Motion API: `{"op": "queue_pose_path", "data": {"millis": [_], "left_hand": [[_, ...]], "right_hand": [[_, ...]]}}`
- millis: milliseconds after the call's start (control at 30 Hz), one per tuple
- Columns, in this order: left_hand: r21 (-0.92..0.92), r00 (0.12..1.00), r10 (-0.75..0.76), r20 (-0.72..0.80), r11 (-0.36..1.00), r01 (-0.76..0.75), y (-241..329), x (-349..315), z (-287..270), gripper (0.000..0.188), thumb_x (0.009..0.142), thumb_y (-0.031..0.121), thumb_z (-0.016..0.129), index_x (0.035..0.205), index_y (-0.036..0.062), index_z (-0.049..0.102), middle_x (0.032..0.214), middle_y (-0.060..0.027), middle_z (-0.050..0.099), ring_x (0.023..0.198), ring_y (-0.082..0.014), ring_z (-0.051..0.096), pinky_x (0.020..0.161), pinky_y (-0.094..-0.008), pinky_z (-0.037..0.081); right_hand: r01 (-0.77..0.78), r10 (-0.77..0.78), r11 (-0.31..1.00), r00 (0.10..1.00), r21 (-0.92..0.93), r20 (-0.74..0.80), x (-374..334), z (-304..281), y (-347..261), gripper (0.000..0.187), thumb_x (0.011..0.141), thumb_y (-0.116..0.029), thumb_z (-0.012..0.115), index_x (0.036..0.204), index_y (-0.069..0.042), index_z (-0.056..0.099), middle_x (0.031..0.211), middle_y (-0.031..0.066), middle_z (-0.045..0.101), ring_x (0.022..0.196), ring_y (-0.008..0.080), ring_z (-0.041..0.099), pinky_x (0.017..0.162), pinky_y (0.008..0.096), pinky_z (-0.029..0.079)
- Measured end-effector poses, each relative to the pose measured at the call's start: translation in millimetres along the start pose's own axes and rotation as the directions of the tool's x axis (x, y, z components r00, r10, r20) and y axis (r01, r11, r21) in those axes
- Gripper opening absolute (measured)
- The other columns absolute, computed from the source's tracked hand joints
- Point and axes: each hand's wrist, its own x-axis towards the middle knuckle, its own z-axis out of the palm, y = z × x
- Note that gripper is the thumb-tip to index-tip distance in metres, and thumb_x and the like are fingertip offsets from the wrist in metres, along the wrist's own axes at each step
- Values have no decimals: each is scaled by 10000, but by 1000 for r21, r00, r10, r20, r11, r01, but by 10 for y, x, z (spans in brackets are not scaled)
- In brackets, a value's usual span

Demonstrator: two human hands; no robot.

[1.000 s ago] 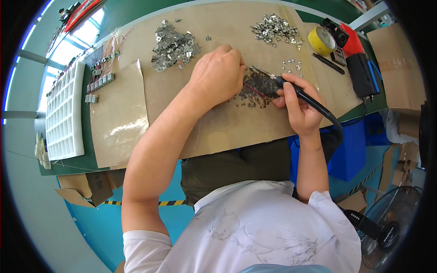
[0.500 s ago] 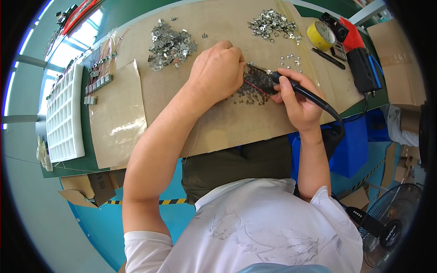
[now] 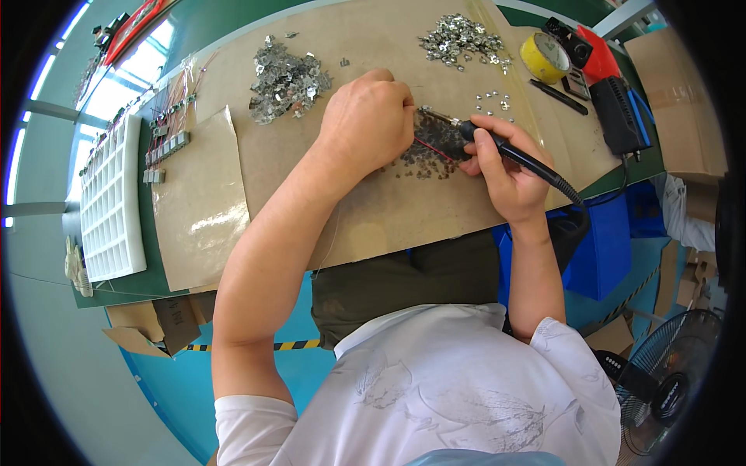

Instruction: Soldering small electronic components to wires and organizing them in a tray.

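My right hand [image 3: 513, 167] is closed round the black handle of a soldering iron [image 3: 522, 158]. Its metal tip points left, toward the fingers of my left hand [image 3: 367, 116]. That left hand is closed in a pinch, its fingertips turned away, so what they grip is hidden. A thin red wire [image 3: 432, 149] runs from beside the left fingers to the lower fingers of my right hand. Beneath it lies a dark, scorched-looking patch with many small dark bits [image 3: 426, 168] strewn about.
Flat metal pieces form a pile [image 3: 286, 80] at the far left. Small shiny metal parts [image 3: 460, 40] are heaped at the far right, near yellow tape [image 3: 545, 58], a black pen [image 3: 559, 97] and a black box [image 3: 618, 116]. A white compartment tray [image 3: 114, 206] stands left of wired components [image 3: 167, 146].
The whole view has shifted very slightly. Both hands keep nearly the same places, with the soldering iron still in my right hand and its tip near the left fingers.
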Motion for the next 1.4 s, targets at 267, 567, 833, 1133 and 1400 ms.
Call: {"op": "queue_pose_path", "data": {"millis": [267, 567, 833, 1133, 1400], "left_hand": [[-7, 1000, -3, -2, 1000, 3, -8, 1, 3, 131, 855, 162, 727, 890, 48, 782, 923, -134, 707, 876, -358, 697, 807, -454, 562], [-8, 1000, -13, -9, 1000, 13, 10, 7, -1, 124, 844, 157, 732, 877, 49, 783, 918, -133, 705, 885, -357, 695, 805, -453, 562], [-7, 1000, -2, -21, 1000, 2, 26, -1, 10, 124, 846, 162, 733, 870, 50, 780, 920, -132, 703, 891, -356, 693, 807, -450, 563], [-5, 999, -44, 6, 999, 44, 25, 8, -5, 130, 861, 172, 729, 896, 62, 789, 953, -127, 710, 904, -362, 692, 825, -453, 560], [13, 1000, -31, -1, 999, 31, 21, 1, -21, 137, 860, 180, 710, 875, 66, 786, 948, -134, 708, 928, -353, 694, 851, -450, 567]], "right_hand": [[13, -13, 999, 1000, -30, 14, 0, 3, 2, 176, 957, -69, 733, 1112, 15, 745, 833, 72, 746, 650, 100, 723, 574, 213, 561], [40, -38, 997, 999, -67, 23, 9, -4, -19, 169, 951, -61, 736, 1103, 12, 746, 818, 68, 747, 647, 95, 721, 570, 210, 555], [39, -35, 998, 996, 49, -82, -61, -54, -22, 193, 974, -46, 703, 1149, 33, 723, 835, 92, 753, 658, 103, 723, 574, 213, 554], [62, -85, 987, 985, -150, -149, -93, -461, -23, 195, 1012, -28, 672, 1200, -2, 717, 892, 108, 775, 644, 96, 682, 575, 230, 518], [471, -430, 734, 880, -489, 202, 2, -479, -24, 337, 785, 103, 784, 1085, -43, 737, 923, 115, 757, 752, 288, 690, 683, 356, 530]]}}
